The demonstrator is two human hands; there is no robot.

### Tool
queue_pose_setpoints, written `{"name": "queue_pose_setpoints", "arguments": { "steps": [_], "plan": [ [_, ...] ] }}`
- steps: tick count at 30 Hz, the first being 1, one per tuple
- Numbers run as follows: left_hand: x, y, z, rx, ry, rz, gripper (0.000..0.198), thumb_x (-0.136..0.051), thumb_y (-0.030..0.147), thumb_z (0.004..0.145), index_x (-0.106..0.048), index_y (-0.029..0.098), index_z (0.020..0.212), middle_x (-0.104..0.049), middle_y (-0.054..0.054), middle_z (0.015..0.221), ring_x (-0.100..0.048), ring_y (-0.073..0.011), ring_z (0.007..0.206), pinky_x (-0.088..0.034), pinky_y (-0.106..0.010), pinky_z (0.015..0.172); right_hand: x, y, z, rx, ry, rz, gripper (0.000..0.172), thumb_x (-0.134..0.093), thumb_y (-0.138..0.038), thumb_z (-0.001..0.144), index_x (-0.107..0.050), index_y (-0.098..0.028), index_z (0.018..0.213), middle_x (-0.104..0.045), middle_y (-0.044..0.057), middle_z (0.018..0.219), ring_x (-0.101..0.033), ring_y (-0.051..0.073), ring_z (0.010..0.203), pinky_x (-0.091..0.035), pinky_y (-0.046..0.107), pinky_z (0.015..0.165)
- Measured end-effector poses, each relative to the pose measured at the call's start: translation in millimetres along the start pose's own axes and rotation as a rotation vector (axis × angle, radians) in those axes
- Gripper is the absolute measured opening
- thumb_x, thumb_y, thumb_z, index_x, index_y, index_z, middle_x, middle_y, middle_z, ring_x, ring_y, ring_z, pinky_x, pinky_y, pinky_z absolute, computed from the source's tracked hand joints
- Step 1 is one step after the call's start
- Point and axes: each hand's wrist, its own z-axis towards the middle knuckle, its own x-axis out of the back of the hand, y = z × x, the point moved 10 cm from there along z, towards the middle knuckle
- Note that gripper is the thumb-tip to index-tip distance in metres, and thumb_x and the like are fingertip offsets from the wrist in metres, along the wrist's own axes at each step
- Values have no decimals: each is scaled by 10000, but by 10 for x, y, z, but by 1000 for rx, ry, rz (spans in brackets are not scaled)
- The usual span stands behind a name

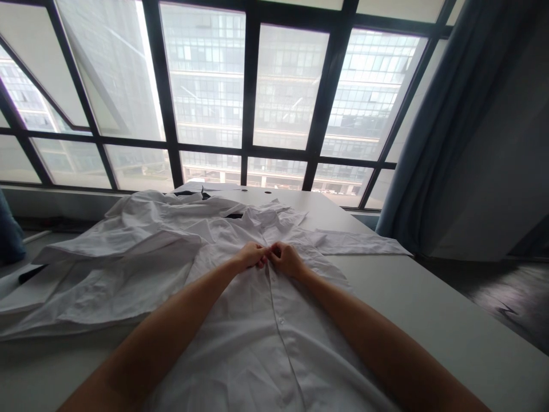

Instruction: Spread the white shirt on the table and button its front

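Note:
A white button-up shirt (244,320) lies front side up on the table, its collar toward the window and one sleeve (364,243) stretched out to the right. My left hand (252,255) and my right hand (285,258) meet at the upper part of its front placket. Both pinch the shirt's fabric there, fingertips nearly touching. Whatever button lies between the fingers is hidden. Below my hands, the placket runs toward me with small buttons (281,320) showing along it.
More white garments (128,240) lie heaped to the left of the shirt. The white table (429,303) shows on the right, its edge running diagonally. A large dark-framed window (251,86) stands beyond the table, with a blue-grey curtain (424,149) at its right. Blue fabric (9,234) appears at far left.

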Motion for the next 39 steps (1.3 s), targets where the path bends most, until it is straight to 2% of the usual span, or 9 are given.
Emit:
{"name": "queue_pose_setpoints", "arguments": {
  "steps": [4, 9, 19, 22, 27, 33, 35, 36, 39],
  "plan": [
    [30, 29, -28, 0, 67, 42, 445, -659, 483, 827, -555, 139, 564, -511, 31, 456, -435, -66, 399, -303, -188, 427, -23, -50, -13, 28, -18, -43, 82, -619, -179, 788, -681, -131, 812, -635, -5, 661, -551, 124, 591, -364, 187, 563],
    [50, 24, -45, 30, 88, 64, 416, -612, 374, 861, -521, 154, 521, -481, 40, 428, -402, -61, 380, -302, -189, 428, -24, -54, -15, 36, -23, -59, 82, -652, -190, 794, -690, -133, 839, -648, -2, 677, -566, 129, 603, -374, 187, 570],
    [31, -1, -1, 3, 67, 67, 336, -555, 270, 842, -508, 164, 526, -487, 42, 444, -404, -61, 378, -305, -188, 428, 30, -43, -1, -13, 3, -57, 101, -616, -198, 795, -673, -145, 731, -654, 7, 678, -573, 139, 618, -385, 197, 584],
    [26, 8, -4, -7, 58, 58, 303, -551, 242, 844, -513, 163, 553, -501, 48, 463, -427, -59, 378, -303, -184, 419, 24, 24, 16, -57, 2, -10, 113, -614, -216, 782, -661, -143, 710, -639, 5, 656, -565, 138, 614, -379, 192, 571],
    [22, 61, -24, -46, 59, 44, 263, -578, 244, 857, -529, 159, 613, -529, 57, 495, -463, -60, 372, -307, -182, 399, -42, 206, 26, -203, -46, 172, 157, -581, -252, 779, -623, -138, 679, -577, -10, 565, -500, 109, 485, -352, 173, 472],
    [-3, 136, -34, -90, 66, 158, 206, -526, 210, 901, -563, 153, 707, -548, 54, 532, -494, -71, 369, -333, -181, 407, -149, 310, 8, -354, -129, 378, 201, -545, -284, 797, -550, -158, 640, -497, -31, 493, -432, 91, 402, -322, 162, 386],
    [24, 155, -51, -106, 99, 286, 186, -508, 219, 913, -595, 150, 764, -597, 21, 587, -557, -99, 436, -386, -194, 458, -165, 302, -2, -371, -147, 385, 207, -547, -291, 812, -549, -162, 651, -489, -34, 495, -431, 93, 406, -329, 165, 394],
    [73, 186, -71, -133, 153, 382, 170, -518, 237, 912, -614, 151, 801, -632, -6, 637, -607, -125, 511, -426, -208, 511, -160, 290, -7, -369, -150, 357, 203, -549, -290, 823, -561, -161, 667, -497, -31, 504, -442, 99, 416, -341, 170, 408],
    [180, 356, -173, -305, 332, 715, 160, -606, 286, 869, -656, 163, 958, -711, -103, 924, -675, -235, 910, -496, -291, 791, -21, 185, 1, -265, -84, 89, 164, -561, -255, 857, -631, -149, 754, -589, 10, 610, -548, 145, 542, -431, 212, 538]
  ]
}}
